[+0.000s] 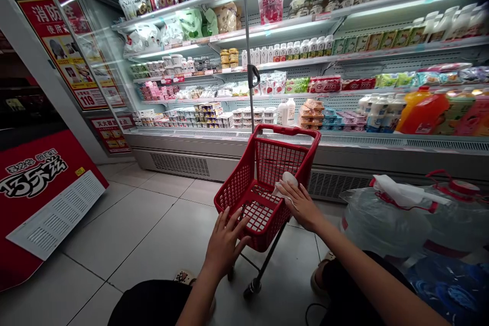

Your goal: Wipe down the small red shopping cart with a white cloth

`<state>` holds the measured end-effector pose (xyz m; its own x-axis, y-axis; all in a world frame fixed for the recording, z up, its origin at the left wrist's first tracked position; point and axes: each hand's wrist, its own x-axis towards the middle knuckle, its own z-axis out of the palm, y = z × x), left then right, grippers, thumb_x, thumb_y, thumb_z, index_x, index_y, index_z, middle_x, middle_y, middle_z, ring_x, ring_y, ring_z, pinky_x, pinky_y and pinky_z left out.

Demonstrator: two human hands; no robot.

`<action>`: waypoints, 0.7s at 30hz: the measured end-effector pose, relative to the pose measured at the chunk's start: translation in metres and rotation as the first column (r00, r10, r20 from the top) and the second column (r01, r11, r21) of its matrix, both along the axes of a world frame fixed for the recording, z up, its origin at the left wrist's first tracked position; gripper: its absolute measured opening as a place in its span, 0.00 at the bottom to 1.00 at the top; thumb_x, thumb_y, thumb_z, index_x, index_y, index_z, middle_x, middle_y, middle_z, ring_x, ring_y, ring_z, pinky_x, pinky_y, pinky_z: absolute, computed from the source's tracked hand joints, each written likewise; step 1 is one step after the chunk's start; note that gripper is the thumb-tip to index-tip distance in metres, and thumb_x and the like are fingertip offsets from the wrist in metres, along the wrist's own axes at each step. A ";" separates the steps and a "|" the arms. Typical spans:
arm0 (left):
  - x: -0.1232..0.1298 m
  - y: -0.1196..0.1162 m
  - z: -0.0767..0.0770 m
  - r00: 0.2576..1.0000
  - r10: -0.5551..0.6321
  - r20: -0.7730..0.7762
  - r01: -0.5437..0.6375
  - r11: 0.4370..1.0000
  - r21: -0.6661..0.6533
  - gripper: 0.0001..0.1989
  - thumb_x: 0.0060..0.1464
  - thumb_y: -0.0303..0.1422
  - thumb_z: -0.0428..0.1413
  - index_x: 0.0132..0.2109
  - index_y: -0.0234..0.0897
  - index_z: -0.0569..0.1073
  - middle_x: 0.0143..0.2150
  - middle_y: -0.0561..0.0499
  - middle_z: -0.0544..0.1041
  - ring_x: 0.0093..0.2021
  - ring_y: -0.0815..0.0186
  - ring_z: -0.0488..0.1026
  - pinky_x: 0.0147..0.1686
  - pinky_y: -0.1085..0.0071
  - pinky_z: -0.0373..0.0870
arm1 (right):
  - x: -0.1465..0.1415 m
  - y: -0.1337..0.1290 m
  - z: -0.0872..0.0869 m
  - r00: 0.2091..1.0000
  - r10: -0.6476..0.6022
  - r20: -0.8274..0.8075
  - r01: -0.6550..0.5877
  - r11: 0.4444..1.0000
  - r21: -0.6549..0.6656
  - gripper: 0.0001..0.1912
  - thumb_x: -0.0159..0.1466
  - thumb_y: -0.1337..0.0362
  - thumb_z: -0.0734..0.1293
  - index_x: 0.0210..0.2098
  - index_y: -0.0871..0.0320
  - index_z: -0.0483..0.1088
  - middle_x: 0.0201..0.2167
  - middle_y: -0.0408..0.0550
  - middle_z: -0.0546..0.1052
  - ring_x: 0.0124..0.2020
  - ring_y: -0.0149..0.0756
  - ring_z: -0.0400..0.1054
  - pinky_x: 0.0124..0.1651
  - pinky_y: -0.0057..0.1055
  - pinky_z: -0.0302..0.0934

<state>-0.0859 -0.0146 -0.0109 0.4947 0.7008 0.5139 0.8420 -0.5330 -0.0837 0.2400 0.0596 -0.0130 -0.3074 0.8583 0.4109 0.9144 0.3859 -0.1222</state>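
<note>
A red plastic shopping cart (250,168) with a lattice basket on a metal wheeled frame stands right in front of me. My left hand (225,244) is open at the basket's near left rim, its fingers spread; whether they touch the rim is hard to tell. At the right side of the basket, my right hand (300,205) presses a crumpled white cloth or tissue (289,179) against the rim. Part of the cloth is hidden under the fingers. No goods show inside the basket.
Behind the cart runs a refrigerated shelf unit (183,140) filled with dairy and drinks. Large water bottles (382,224) stand close on my right. A red freezer chest (46,204) is at the left. Pale floor tiles (126,224) lie between.
</note>
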 end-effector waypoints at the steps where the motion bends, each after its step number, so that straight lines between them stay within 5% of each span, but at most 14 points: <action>1: 0.003 0.004 -0.001 1.000 0.018 0.001 -0.018 1.000 0.000 0.25 0.69 0.42 0.55 0.70 0.54 0.65 0.69 0.52 0.70 0.72 0.49 0.60 0.65 0.50 0.66 | -0.003 0.003 0.000 0.999 -0.029 -0.013 0.029 0.999 -0.019 0.28 0.78 0.57 0.44 0.77 0.39 0.38 0.77 0.36 0.49 0.78 0.36 0.39 0.77 0.53 0.38; 5: 0.019 0.010 -0.007 0.990 0.131 0.046 -0.132 0.991 0.022 0.28 0.69 0.41 0.56 0.72 0.59 0.62 0.61 0.51 0.77 0.67 0.51 0.66 0.61 0.53 0.68 | -0.027 -0.005 -0.001 0.997 -0.059 -0.047 0.057 0.998 -0.032 0.28 0.78 0.57 0.44 0.77 0.42 0.43 0.77 0.38 0.51 0.78 0.38 0.38 0.76 0.52 0.40; 10: 0.028 0.003 -0.011 0.975 0.215 0.059 -0.216 0.976 0.028 0.30 0.69 0.44 0.55 0.73 0.60 0.58 0.60 0.48 0.77 0.64 0.51 0.69 0.59 0.52 0.64 | -0.061 -0.059 -0.010 0.987 0.160 -0.020 -0.159 0.986 0.041 0.29 0.78 0.59 0.49 0.77 0.42 0.41 0.77 0.38 0.49 0.78 0.39 0.38 0.77 0.51 0.40; 14: 0.024 -0.007 -0.015 0.975 0.216 0.053 -0.217 0.976 0.007 0.33 0.69 0.49 0.53 0.75 0.57 0.53 0.67 0.46 0.72 0.64 0.52 0.70 0.60 0.51 0.61 | -0.055 -0.088 -0.008 0.956 0.293 0.024 -0.293 0.956 0.002 0.30 0.78 0.58 0.50 0.77 0.39 0.36 0.78 0.36 0.47 0.78 0.38 0.39 0.78 0.51 0.37; 21: -0.001 0.002 -0.007 0.994 0.110 0.001 -0.110 0.992 0.058 0.32 0.70 0.47 0.52 0.76 0.55 0.54 0.76 0.47 0.60 0.73 0.50 0.59 0.70 0.47 0.53 | -0.004 -0.031 0.007 0.991 0.136 0.015 -0.135 0.990 -0.036 0.28 0.79 0.55 0.45 0.76 0.36 0.32 0.77 0.34 0.50 0.77 0.35 0.44 0.77 0.53 0.35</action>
